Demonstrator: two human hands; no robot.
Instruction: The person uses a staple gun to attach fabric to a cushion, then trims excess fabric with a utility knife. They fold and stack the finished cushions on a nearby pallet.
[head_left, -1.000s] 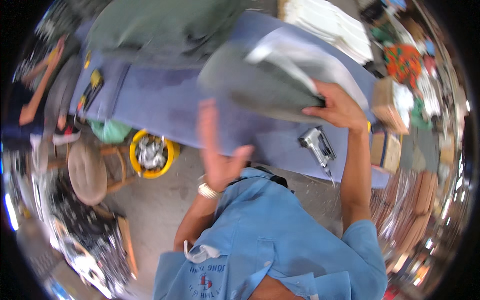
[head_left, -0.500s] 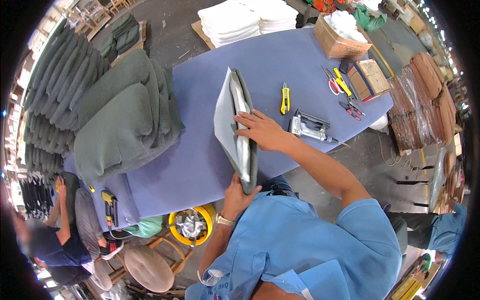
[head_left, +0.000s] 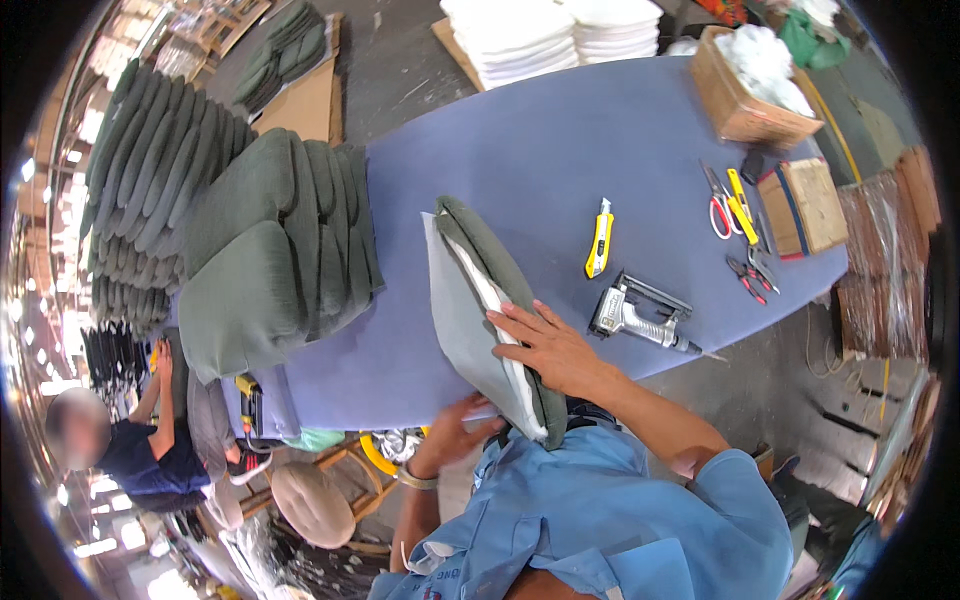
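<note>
I hold the cushion (head_left: 490, 310) upright at the bench (head_left: 560, 140) edge: right hand (head_left: 545, 345) flat on top, left hand (head_left: 455, 430) gripping below.

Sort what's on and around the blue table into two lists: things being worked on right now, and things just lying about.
In hand:
- green seat cushion with grey backing, stood on edge
- right hand flat on it
- left hand under its near end

Lying about:
- staple gun
- yellow utility knife
- red-handled scissors
- stacked green cushions
- cardboard box
</note>
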